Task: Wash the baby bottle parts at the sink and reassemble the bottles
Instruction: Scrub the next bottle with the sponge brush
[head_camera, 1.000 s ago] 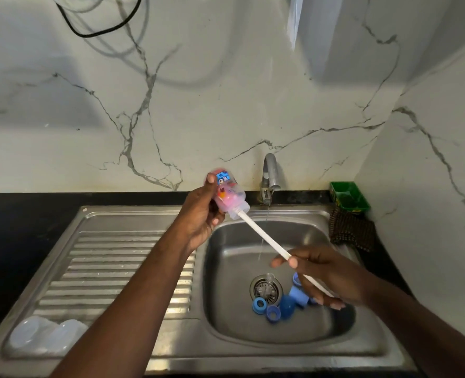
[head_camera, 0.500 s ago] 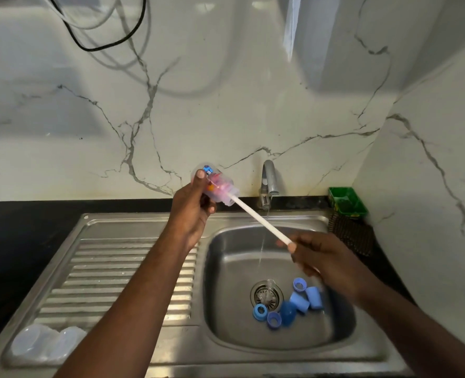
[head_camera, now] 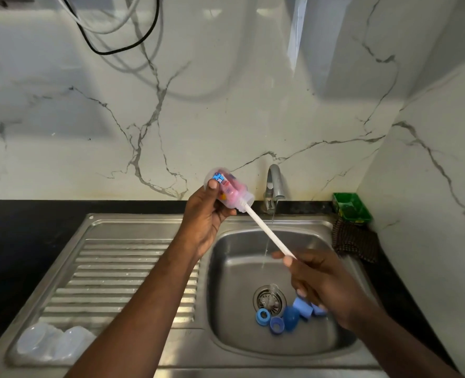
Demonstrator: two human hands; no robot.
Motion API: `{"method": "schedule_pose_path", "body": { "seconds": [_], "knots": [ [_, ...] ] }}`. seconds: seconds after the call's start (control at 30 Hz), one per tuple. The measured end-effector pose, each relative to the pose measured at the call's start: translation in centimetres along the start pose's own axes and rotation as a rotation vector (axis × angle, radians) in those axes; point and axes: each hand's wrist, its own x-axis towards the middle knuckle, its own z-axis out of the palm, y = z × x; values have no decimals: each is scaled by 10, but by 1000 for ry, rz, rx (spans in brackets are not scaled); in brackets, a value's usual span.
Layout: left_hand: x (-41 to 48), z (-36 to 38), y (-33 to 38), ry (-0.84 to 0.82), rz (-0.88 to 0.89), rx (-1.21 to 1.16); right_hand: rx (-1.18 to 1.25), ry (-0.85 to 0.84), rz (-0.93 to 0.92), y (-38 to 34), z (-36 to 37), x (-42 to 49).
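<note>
My left hand [head_camera: 206,216] grips a clear baby bottle [head_camera: 227,190] with pink and blue print, tilted with its mouth pointing down-right over the sink basin [head_camera: 239,336]. A white bottle-brush handle [head_camera: 269,234] sticks out of the bottle's mouth, the brush head inside it. My right hand [head_camera: 321,285] holds the handle's lower end above the basin. Several blue rings and caps [head_camera: 288,317] lie in the basin beside the drain [head_camera: 269,300]. A thin stream of water runs from the tap [head_camera: 273,186].
Clear plastic caps [head_camera: 54,343] rest at the near left end of the ribbed drainboard [head_camera: 122,271]. A green tray [head_camera: 351,208] and a dark patterned cloth [head_camera: 355,241] sit on the black counter at the right. Marble walls close in behind and on the right.
Both hands rose and moved back toward the wall with the bottle and brush. My right hand slid up along the handle, pushing the brush further into the bottle.
</note>
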Motion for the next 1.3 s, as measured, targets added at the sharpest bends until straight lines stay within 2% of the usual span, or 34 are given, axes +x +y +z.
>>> {"method": "schedule_pose_path", "body": {
  "seconds": [0.07, 0.17, 0.2, 0.27, 0.3, 0.33, 0.37, 0.43, 0.47, 0.53, 0.57, 0.67, 0.77, 1.03, 1.07, 1.1, 1.17, 1.2, 1.3],
  "knots": [
    [3, -3, 4, -68, -15, -12, -225, 134, -185, 0, 5, -2],
    [4, -1, 14, -10, -51, 81, -798, 300, -488, 3, -12, 2],
    [3, -3, 16, 0, -48, 122, -973, 342, -533, 4, -19, 4],
    [2, -5, 18, -21, -40, 156, -1173, 399, -515, 6, -30, 10],
    [2, -7, 18, -39, -36, 146, -1177, 388, -468, 5, -29, 12],
    [2, -7, 18, -61, -34, 130, -1082, 339, -376, 3, -26, 14],
    [3, -7, 19, -81, -37, 119, -865, 258, -222, 2, -22, 17],
    [4, -8, 19, -137, -48, 83, -330, -10, 132, 0, -15, 19],
    [3, -9, 19, -165, -53, 55, -174, -142, 220, -1, -15, 17],
    [3, -11, 19, -202, -63, -1, -94, -264, 206, -3, -15, 13],
    [4, -13, 20, -204, -63, -17, -115, -238, 149, -4, -13, 12],
    [5, -13, 22, -139, -43, 26, -272, -9, 12, -7, -4, 14],
    [7, -14, 24, -68, -12, 94, -399, 94, -70, -7, 1, 20],
    [8, -25, 26, -96, -11, 73, -1197, 406, -380, 8, 1, 25],
    [8, -26, 28, -111, -6, 37, -1162, 323, -378, 7, 3, 24],
    [8, -26, 29, -134, 2, -16, -969, 162, -302, 5, 4, 23],
    [9, -30, 30, -167, 13, -139, -321, -236, 17, -1, 10, 21],
    [10, -32, 30, -174, 13, -185, -81, -389, 149, -3, 13, 19],
    [13, -37, 26, -172, 8, -230, 380, -600, 294, -4, 16, 13]
  ]
}}
